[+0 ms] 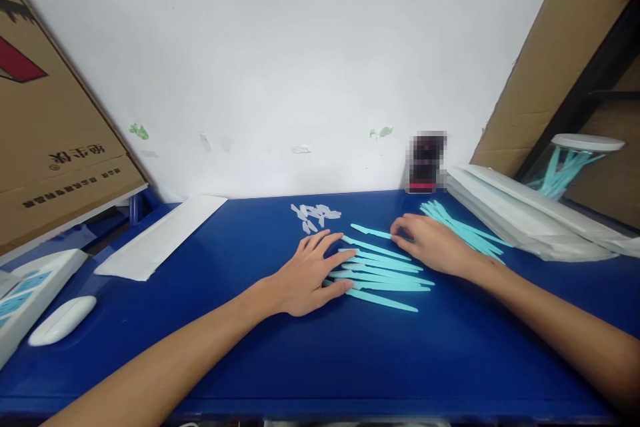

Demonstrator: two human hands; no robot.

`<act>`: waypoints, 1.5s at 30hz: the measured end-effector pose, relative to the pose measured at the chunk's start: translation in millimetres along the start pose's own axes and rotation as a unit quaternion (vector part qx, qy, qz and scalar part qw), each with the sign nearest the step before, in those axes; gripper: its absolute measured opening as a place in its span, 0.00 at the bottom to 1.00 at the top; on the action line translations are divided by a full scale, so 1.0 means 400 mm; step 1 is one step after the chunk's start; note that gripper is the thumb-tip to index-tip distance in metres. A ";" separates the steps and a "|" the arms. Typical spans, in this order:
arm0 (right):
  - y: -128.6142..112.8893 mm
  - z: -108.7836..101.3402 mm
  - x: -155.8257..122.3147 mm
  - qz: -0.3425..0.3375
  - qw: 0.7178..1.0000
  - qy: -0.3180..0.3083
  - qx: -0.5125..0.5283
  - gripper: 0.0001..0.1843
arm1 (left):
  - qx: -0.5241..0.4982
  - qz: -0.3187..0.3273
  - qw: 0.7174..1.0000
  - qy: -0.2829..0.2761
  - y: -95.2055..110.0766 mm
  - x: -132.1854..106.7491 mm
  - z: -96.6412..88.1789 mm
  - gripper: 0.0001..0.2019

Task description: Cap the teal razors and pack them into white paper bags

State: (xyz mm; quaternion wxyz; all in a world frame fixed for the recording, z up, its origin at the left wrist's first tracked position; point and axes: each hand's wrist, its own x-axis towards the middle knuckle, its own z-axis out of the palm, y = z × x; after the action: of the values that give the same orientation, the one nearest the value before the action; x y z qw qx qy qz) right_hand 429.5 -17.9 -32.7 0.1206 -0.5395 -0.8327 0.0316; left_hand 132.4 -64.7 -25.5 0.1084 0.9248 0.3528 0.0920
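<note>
Several slim turquoise eyebrow razors (387, 275) lie fanned out in a row on the blue table (300, 360). My left hand (310, 275) rests over their left ends with its fingers spread, touching some of them and hiding their tips. My right hand (430, 240) is closed at the right end of the farthest razor (370, 231), its thumb and fingers pinched there. Close by on the right, partly behind that hand, lies a second pile of turquoise razors (467, 230). Small whitish translucent pieces (315, 213) are heaped beyond my left fingertips.
On the left are a white mouse-shaped object (63, 320), a white tray (40, 297) and a flat white packet (165, 235). Plastic bags (530, 213) and a lidded jar of turquoise sticks (570, 163) stand right. A white wall (300, 80) and cardboard (60, 120) border the table.
</note>
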 end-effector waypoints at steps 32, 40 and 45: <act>-0.040 -0.012 -0.011 -0.039 0.997 0.033 0.059 0.14 | 0.075 -0.034 0.987 0.140 -0.067 0.015 -0.009 0.20; -0.055 -0.015 -0.017 -0.068 0.996 0.041 0.050 0.14 | 0.177 -0.063 0.978 0.090 -0.155 0.009 -0.024 0.20; -0.115 -0.040 -0.037 -0.091 0.994 0.016 0.054 0.13 | 0.147 -0.084 0.981 0.096 -0.136 0.014 -0.026 0.21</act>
State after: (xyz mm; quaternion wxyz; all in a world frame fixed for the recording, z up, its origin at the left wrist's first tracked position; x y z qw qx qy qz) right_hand 398.0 -51.7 -11.2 0.1650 -0.4546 -0.8734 0.0571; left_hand 99.6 -19.8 -29.6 -0.0562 0.8846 0.4477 0.1179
